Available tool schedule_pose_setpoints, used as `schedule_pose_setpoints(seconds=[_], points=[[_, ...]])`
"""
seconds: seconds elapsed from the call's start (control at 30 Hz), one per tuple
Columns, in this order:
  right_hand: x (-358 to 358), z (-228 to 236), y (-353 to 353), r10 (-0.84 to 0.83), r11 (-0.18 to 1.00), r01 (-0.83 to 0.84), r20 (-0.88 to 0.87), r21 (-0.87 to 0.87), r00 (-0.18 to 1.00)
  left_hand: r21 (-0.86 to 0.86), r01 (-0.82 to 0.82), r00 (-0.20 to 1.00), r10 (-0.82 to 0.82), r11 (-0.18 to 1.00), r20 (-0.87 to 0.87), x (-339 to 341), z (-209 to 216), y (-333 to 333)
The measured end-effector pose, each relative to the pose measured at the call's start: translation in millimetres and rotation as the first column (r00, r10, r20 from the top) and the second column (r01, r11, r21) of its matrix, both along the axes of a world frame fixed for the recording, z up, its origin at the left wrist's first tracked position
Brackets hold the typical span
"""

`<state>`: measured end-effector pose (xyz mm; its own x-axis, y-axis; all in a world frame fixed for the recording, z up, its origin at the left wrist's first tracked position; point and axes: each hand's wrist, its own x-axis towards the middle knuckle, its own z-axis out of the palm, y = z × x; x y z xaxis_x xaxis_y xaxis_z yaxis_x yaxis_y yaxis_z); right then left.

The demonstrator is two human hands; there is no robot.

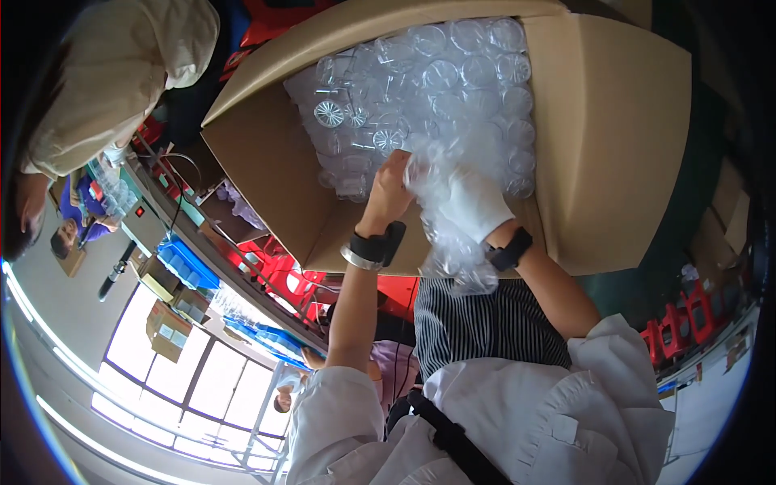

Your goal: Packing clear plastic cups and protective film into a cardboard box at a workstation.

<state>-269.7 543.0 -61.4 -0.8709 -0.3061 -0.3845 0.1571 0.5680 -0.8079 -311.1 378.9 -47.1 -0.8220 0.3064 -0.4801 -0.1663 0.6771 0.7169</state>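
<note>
Box (610, 137) behind right hand (480, 202), fingertips indistinct amid plastic (462, 271)

White shirt (485, 396), loose sleeves (343, 400) ending around elbows; gathered ruffle (552, 402) on right side. Black strap (462, 449) slantwise across front. Below waist, dark cloth (485, 323), thin pale stripes. Left hand (392, 192) bare; black wristband (391, 244), shiny silver-grey bracelet (358, 258) on near side. Right hand (475, 204): white glove; black wristband there too.

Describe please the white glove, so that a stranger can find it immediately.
Start from the open cardboard box. Over its opening, against crumpled clear plastic, is the right hand; the white glove covers it, whereas the left hand is bare.
</note>
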Motion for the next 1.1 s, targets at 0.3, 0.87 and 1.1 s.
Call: schedule_pose_setpoints(seconds=[0.3, 0.87, 1.1], points=[[17, -34, 6, 0.116, 0.955, 0.017, 0.425, -0.296, 0.898, 0.204, 0.03, 0.976, -0.073, 0.978, 0.206, -47, -30, 5], [-33, -9, 8, -0.188, 0.982, 0.183, -0.103, -0.05, 0.977, -0.018, -0.097, 0.954, 0.088, 0.995, -0.286, -63, -84, 15], [-69, -27, -2, 0.095, 0.981, -0.078, -0.085, 0.18, 0.992, 0.058, 0.022, 0.987, -0.013, 0.998, -0.16, -56, -43, -2]])
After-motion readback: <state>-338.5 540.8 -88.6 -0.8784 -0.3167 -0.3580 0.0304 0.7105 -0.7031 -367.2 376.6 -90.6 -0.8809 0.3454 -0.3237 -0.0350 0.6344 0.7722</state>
